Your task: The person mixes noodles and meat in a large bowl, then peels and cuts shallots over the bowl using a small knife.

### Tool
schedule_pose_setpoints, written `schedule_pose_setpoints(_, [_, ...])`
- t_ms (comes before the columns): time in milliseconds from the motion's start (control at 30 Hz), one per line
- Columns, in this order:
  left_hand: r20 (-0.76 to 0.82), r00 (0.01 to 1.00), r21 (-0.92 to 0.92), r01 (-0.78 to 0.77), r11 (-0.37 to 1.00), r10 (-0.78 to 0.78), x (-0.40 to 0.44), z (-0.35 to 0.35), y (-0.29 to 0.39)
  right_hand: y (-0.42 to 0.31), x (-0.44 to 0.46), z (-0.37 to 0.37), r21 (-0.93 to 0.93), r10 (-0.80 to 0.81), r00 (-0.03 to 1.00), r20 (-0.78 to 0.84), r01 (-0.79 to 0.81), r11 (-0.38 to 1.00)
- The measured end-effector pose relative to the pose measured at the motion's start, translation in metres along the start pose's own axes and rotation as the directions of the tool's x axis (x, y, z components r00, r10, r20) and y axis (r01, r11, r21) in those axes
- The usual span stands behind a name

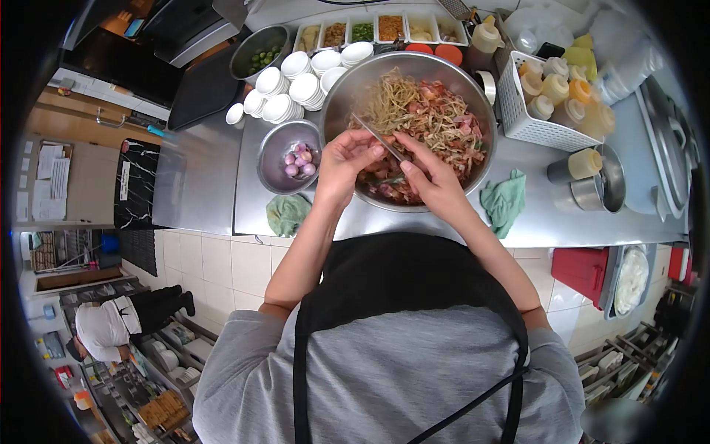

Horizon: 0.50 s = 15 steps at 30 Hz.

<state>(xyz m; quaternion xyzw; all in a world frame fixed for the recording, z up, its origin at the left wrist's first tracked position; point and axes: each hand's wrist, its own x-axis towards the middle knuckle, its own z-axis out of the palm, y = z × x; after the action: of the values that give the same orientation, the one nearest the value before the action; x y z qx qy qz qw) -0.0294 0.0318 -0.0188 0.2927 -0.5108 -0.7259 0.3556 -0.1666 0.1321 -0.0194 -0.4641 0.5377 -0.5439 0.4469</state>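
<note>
Over the near left part of a large steel bowl (484, 159), both hands are close together. My right hand (433, 177) has its fingers wrapped round the handle of a small knife (379, 136), whose blade slants up to the left. My left hand (346, 164) is closed beside the blade, its fingertips pressed on something small that I cannot make out. Shredded purplish and pale pieces (444, 126) fill the bowl beneath them. Just left stands a smaller steel bowl (268, 163) with several peeled shallots (299, 160).
Green cloths (504, 201) lie at the counter's front edge (414, 235). Stacked white cups (281, 108), a bowl of limes (238, 63) and trays of ingredients (362, 32) stand behind. A white basket of bottles (540, 126) is at right. Another person (107, 325) stands at far left.
</note>
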Motion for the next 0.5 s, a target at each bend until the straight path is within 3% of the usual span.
schedule_pose_setpoints(100, [-0.008, 1.000, 0.010, 0.011, 1.000, -0.010, -0.002, 0.006, 0.003, -0.007, 0.000, 0.002, -0.072, -0.027, 0.996, -0.090, 0.021, 0.997])
schedule_pose_setpoints(200, [0.018, 1.000, 0.073, 0.023, 0.997, -0.024, -0.005, 0.010, 0.004, -0.005, 0.006, -0.001, 0.007, 0.054, 0.994, -0.098, -0.054, 0.999])
schedule_pose_setpoints(500, [0.147, 0.988, -0.017, 0.055, 0.998, -0.052, -0.012, 0.015, 0.019, -0.003, 0.010, -0.024, 0.131, 0.233, 0.964, -0.129, -0.217, 0.967])
